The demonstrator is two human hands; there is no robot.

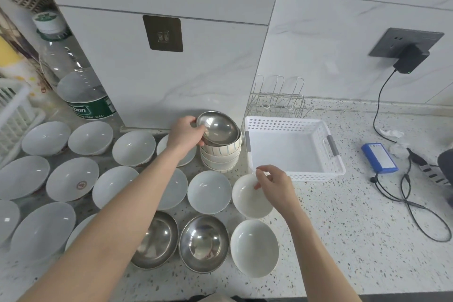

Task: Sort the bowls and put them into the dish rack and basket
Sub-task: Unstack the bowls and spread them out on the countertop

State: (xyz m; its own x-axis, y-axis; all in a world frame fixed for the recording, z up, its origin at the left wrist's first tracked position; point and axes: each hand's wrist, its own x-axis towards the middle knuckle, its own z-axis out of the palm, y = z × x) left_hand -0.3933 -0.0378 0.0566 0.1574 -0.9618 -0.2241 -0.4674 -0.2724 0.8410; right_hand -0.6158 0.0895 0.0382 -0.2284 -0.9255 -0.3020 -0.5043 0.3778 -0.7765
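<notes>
My left hand (184,133) grips the rim of a steel bowl (217,127), tilted on top of a stack of striped white bowls (220,157). Nearer to me, my right hand (275,182) pinches the far rim of a white bowl (247,197), beside the front left corner of the white plastic basket (294,127). The basket holds nothing. Behind it stands the wire dish rack (278,100), also bare. Several white bowls, such as one (72,179), cover the counter to the left. Two steel bowls (203,243) and another white bowl (255,247) sit close to me.
A large water bottle (81,86) stands at the back left beside a white crate (14,115). On the right lie a blue battery pack (379,158) and black cables (416,206) running to a wall charger (410,59). The counter's front edge is near me.
</notes>
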